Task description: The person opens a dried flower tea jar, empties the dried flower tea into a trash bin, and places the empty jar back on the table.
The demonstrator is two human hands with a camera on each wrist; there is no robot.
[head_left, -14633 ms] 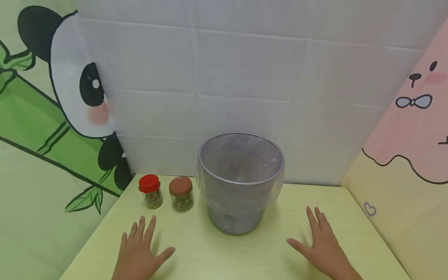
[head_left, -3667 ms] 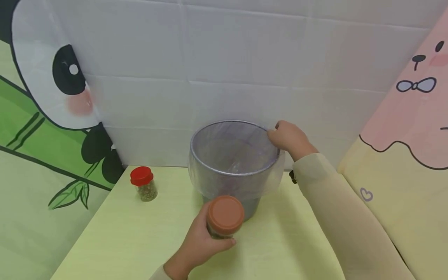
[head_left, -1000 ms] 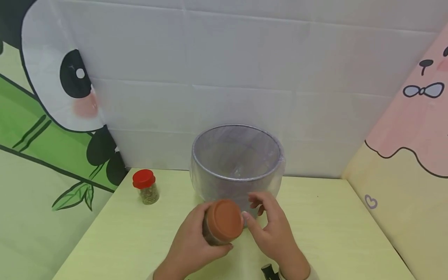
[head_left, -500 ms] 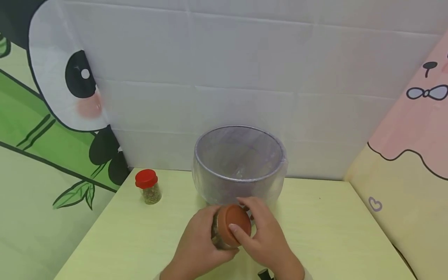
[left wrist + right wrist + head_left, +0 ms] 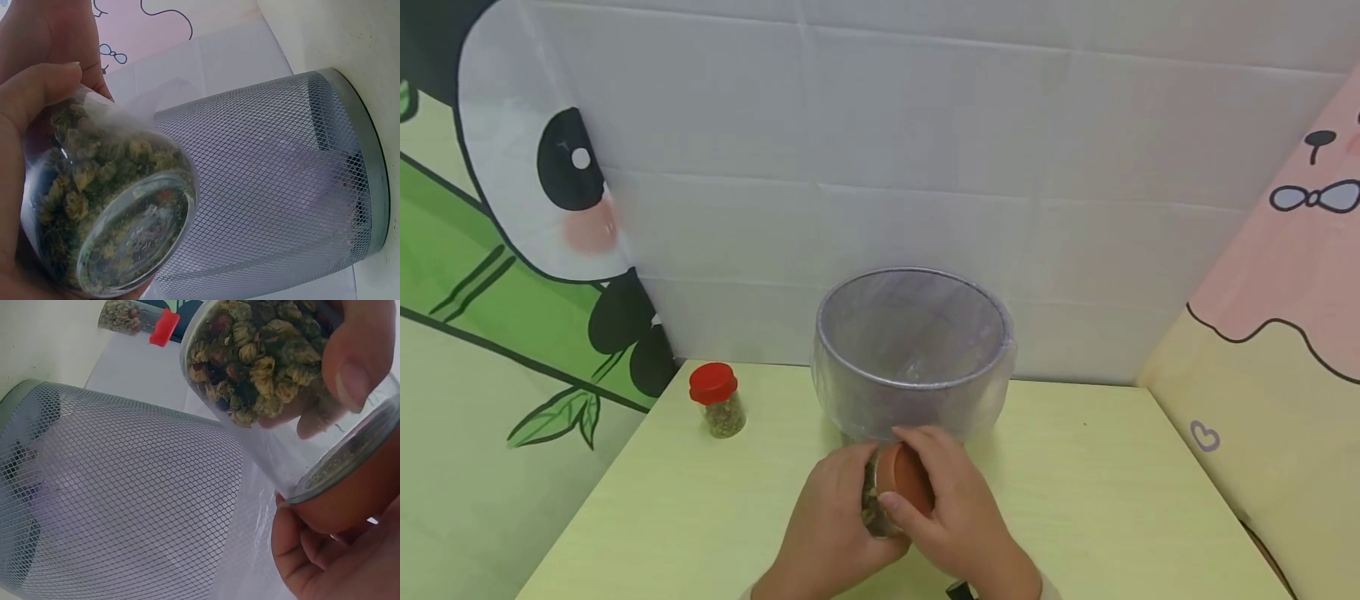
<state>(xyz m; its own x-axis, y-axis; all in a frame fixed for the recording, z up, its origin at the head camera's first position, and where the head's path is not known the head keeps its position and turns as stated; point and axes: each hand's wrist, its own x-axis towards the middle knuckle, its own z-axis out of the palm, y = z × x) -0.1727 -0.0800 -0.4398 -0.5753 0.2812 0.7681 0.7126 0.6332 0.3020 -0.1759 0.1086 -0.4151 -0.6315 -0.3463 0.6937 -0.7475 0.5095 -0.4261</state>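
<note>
A clear glass jar point(image 5: 876, 498) of dried flower buds, with a brown lid point(image 5: 907, 482), is held tilted in front of the mesh bin point(image 5: 913, 354). My left hand point(image 5: 831, 521) grips the jar's body; the buds and the glass base point(image 5: 134, 240) show in the left wrist view. My right hand point(image 5: 951, 508) wraps its fingers over the brown lid point(image 5: 350, 494). The jar point(image 5: 269, 381) is off the table, close to the bin's near wall.
The grey mesh bin point(image 5: 275, 187) has a clear plastic liner and stands mid-table near the white back wall. A second small jar with a red lid point(image 5: 717, 400) stands at the back left. The table point(image 5: 1112, 500) is pale yellow, with decorated walls on both sides.
My right hand came from beside the jar and closed over the brown lid. The jar has tipped further over, its lid now turned to the right. Bin and red-lidded jar stayed put.
</note>
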